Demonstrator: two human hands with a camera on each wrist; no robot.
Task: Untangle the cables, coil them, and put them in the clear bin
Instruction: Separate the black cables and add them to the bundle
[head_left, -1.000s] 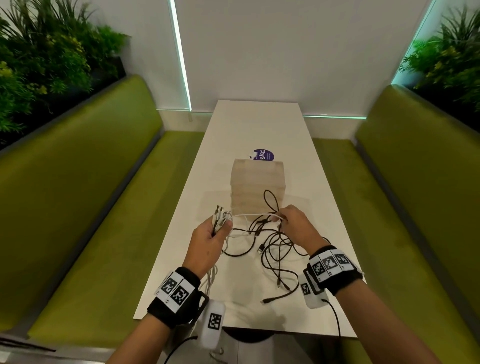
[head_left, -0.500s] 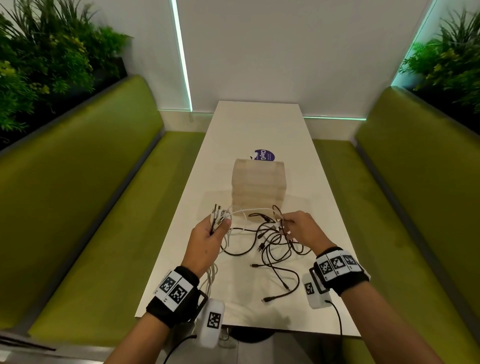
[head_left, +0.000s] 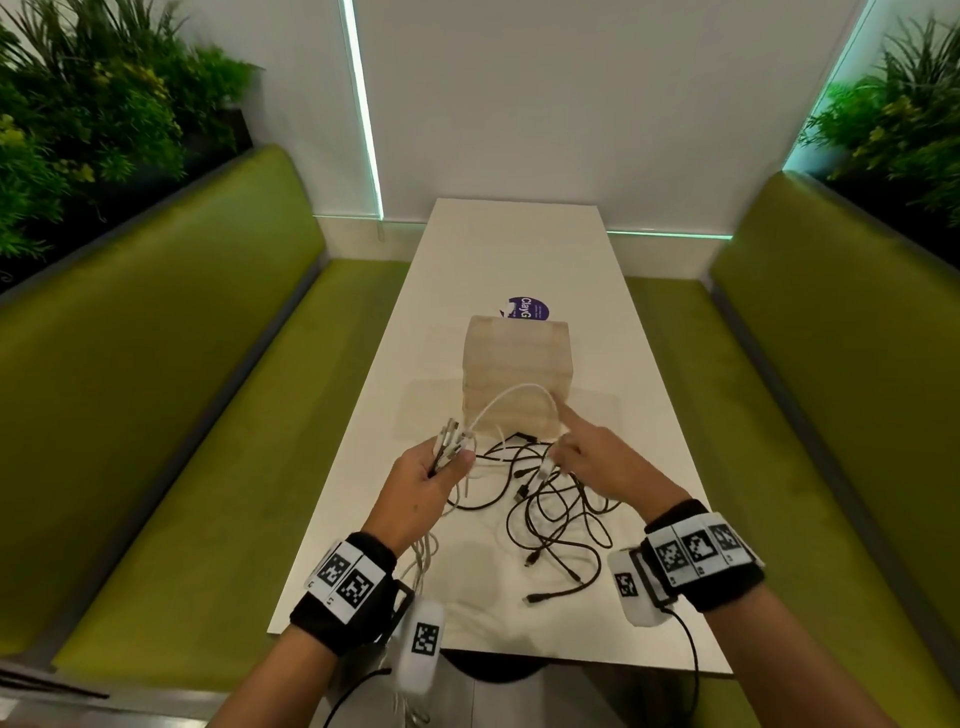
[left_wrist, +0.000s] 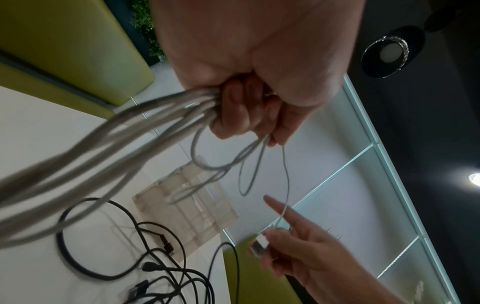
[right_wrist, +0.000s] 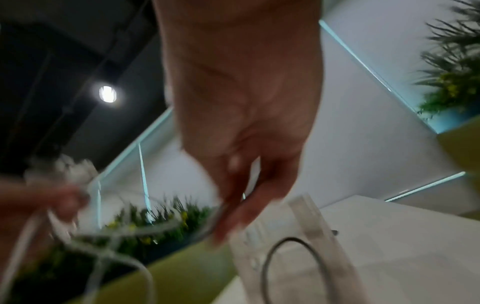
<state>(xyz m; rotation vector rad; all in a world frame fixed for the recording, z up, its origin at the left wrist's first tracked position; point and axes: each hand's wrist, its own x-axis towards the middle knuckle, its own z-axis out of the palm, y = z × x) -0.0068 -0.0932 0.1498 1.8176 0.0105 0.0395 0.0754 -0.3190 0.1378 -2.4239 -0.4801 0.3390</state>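
My left hand (head_left: 441, 465) grips a bundle of white cables (left_wrist: 161, 117); their plugs (head_left: 451, 439) stick up past the thumb, and the rest hangs off the table's near edge. One white cable (head_left: 511, 396) arcs from that fist over to my right hand (head_left: 561, 449), which pinches its white plug (left_wrist: 259, 244) with the index finger stretched out. Several black cables (head_left: 553, 514) lie tangled on the table under and in front of the right hand. The clear bin (head_left: 517, 364) stands just behind both hands. The right wrist view is blurred.
The long white table (head_left: 519, 249) runs away from me, with green benches (head_left: 171, 415) on both sides. A purple sticker (head_left: 527, 309) lies behind the bin. Plants line the upper left and right corners.
My right hand has let the black loop drop back on the table and lifted a white cable end, so a white loop now arcs up before the bin. The left hand stayed put.
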